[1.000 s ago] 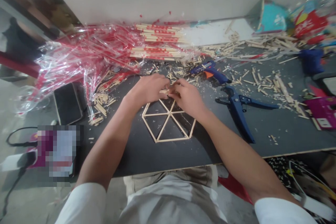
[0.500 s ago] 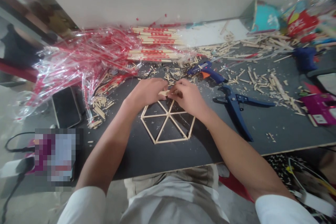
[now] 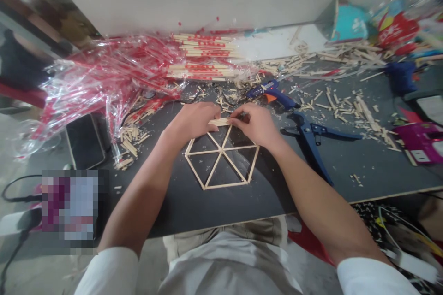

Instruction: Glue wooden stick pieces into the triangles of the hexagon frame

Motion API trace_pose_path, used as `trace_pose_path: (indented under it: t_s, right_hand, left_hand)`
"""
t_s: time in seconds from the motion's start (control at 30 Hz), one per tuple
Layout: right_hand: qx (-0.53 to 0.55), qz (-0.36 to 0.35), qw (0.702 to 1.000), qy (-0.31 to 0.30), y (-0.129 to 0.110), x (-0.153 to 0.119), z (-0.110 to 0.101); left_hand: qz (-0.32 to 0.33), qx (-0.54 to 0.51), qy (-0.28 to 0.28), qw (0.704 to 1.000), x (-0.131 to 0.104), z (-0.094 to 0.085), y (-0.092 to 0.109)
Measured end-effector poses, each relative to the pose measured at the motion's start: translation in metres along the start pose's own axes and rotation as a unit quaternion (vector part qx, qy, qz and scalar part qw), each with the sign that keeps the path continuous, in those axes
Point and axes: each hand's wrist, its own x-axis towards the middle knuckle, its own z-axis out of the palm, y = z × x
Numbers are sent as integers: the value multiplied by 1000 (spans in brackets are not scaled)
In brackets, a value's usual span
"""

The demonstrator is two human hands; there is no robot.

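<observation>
A hexagon frame of pale wooden sticks [image 3: 226, 186], with spokes meeting in its middle, lies flat on the dark table. At its far side a few short wooden sticks [image 3: 220, 122] lie side by side between my hands. My left hand [image 3: 198, 120] pinches their left end, its thumb along the near side. The fingertips of my right hand [image 3: 256, 123] close on their right end, close to the frame's top right corner. Whether the sticks rest on the frame or just above it, I cannot tell.
A blue glue gun [image 3: 273, 93] lies beyond my right hand, with a blue hand cutter [image 3: 311, 140] to its right. Red plastic wrappers [image 3: 114, 67] and chopstick bundles [image 3: 207, 50] lie at the back. Stick offcuts [image 3: 346, 101] cover the right side; a phone [image 3: 85, 142] lies left.
My right hand has shifted slightly right along the short sticks, so more of their length shows. My left hand and the hexagon frame stay nearly where they were.
</observation>
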Motion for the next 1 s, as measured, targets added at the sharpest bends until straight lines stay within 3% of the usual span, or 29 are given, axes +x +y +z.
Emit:
trace_pose_path:
  t_s: [1.0]
  right_hand:
    - [4, 5, 1000, -16, 3, 1, 2]
  left_hand:
    - [-5, 26, -2, 1000, 0, -3, 8]
